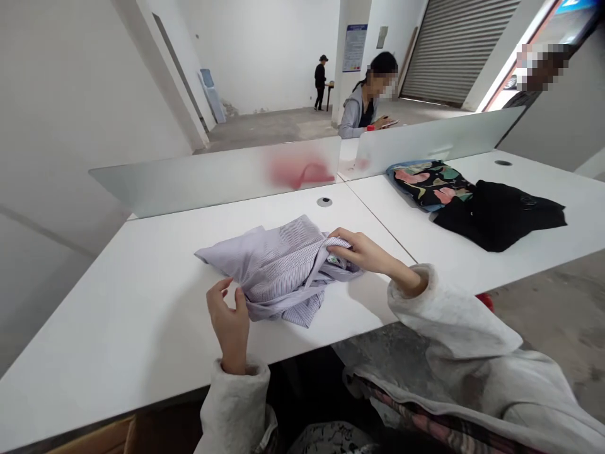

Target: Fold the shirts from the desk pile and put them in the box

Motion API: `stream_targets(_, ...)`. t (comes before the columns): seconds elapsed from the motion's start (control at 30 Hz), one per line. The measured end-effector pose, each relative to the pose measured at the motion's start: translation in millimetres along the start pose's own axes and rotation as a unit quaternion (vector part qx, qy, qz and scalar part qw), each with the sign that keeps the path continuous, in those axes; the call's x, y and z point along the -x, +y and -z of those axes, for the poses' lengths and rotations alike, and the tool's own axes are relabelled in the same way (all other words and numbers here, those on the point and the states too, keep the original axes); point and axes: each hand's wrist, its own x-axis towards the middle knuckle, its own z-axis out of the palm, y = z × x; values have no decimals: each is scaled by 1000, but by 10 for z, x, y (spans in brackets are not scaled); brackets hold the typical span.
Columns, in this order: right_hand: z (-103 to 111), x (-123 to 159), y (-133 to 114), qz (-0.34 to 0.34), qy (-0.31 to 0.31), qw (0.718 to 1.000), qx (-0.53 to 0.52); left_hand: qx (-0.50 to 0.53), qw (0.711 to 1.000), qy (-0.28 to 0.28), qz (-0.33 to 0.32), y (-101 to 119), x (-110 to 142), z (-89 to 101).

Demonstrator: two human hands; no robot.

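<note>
A striped, pale purple shirt point(283, 268) lies crumpled on the white table in front of me. My right hand point(362, 251) pinches a fold of it at the right end, thumb and fingers closed on the cloth. Just below the pinch a small label with green on it shows inside the shirt. At the shirt's lower left edge is my left hand point(229, 315), its thumb and fingers apart and curved, with no cloth visible between them. Whether its fingertips touch the fabric I cannot tell.
To the right lie a folded floral garment point(428, 183) and a black garment point(501, 214). Frosted dividers point(227, 180) run along the table's point(108, 302) far side, near a cable hole point(324, 202). Behind them a person point(362, 107) holds a phone; another person point(320, 82) stands farther back.
</note>
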Motion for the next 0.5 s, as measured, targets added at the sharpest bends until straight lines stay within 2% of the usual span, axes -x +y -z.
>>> stream_targets(0.03,-43,-51,-93,7,2,1000,-10,-19,998,24,-63,49,49,10)
stream_targets(0.07,-81,-103,-177,12,2,1000,-21,-26,992,15,-122,108,109,3)
stream_targets(0.13,-141,-198,-331,20,-6,999,-45,-20,978,-83,-191,235,218,-54)
stream_targets(0.2,-174,-272,-466,30,-14,997,-69,-29,969,-158,-188,339,262,-148)
stream_targets(0.27,-179,-318,-568,44,-27,994,-97,-47,974,-145,-165,398,217,-232)
stream_targets(0.33,-166,-331,-614,54,-38,990,-124,-43,979,-107,-167,423,97,-266)
stream_targets(0.37,-157,-325,-609,53,-34,989,-134,-32,979,-105,-173,429,21,-260)
stream_targets(0.43,-153,-280,-544,40,4,987,-156,-1,979,-129,-157,444,-140,-213)
stream_targets(0.5,-191,-184,-418,31,62,981,-182,40,984,-143,-99,472,-289,-151)
